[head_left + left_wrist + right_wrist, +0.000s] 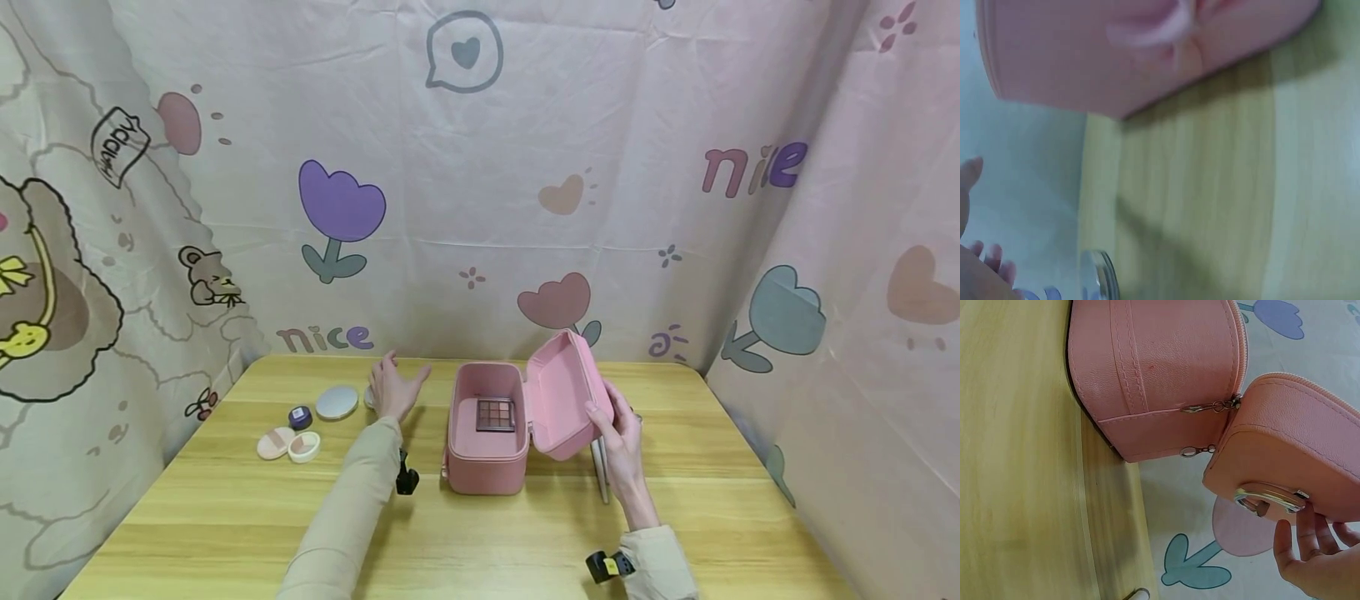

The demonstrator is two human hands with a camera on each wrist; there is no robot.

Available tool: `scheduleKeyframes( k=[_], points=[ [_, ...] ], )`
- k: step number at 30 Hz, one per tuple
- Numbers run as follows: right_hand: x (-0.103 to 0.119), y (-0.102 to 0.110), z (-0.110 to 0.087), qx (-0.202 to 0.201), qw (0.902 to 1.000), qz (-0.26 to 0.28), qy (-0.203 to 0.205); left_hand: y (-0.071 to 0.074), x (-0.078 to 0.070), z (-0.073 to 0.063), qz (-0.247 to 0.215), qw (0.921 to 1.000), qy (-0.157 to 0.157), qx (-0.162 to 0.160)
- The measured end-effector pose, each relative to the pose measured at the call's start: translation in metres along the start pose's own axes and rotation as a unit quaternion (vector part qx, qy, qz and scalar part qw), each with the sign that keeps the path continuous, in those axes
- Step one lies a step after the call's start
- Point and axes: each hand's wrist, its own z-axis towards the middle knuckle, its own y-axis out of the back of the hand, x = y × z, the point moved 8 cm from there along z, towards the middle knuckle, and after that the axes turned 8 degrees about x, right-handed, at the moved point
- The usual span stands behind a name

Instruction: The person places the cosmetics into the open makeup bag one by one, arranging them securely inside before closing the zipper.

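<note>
A pink zippered cosmetic case [489, 477] stands on the table with its lid [558, 392] swung out to the right. Inside the case lies an eyeshadow palette [496, 414] with a dark frame. My right hand [621, 433] holds the lid, thumb at its rim and fingers on its outer side near the handle [1270, 497]. Left of the case my left hand [393, 392] hovers with fingers spread, nothing in it. Beside that hand is a round silvery container [1100, 275], mostly hidden behind it in the head view.
On the left of the table [202, 517] are a round silver-lidded container [337, 402], a small purple jar [300, 417], a pale round puff [275, 443] and a small white-rimmed pot [304, 447]. Slim pale sticks [600, 473] lie right of the case. A printed curtain [465, 183] hangs behind.
</note>
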Motion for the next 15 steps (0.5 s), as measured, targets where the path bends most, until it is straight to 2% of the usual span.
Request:
scheduleKeyframes(
  k=[3,7,11,15],
  points=[
    [0.000,0.000,0.000,-0.001,1.0000,0.000,-0.001,0.005,0.013,0.000,0.028,0.9994,0.021,0.006],
    [-0.001,0.001,0.000,-0.004,1.0000,-0.003,-0.004,0.006,0.032,0.002,0.063,0.9961,0.040,0.048],
    [-0.003,0.001,0.000,-0.003,1.0000,-0.007,-0.006,0.008,0.049,0.002,0.086,0.9924,0.051,0.072],
    [-0.004,0.001,0.001,-0.003,0.9999,-0.009,-0.009,0.012,0.058,-0.001,0.112,0.9887,0.049,0.087]
  ],
)
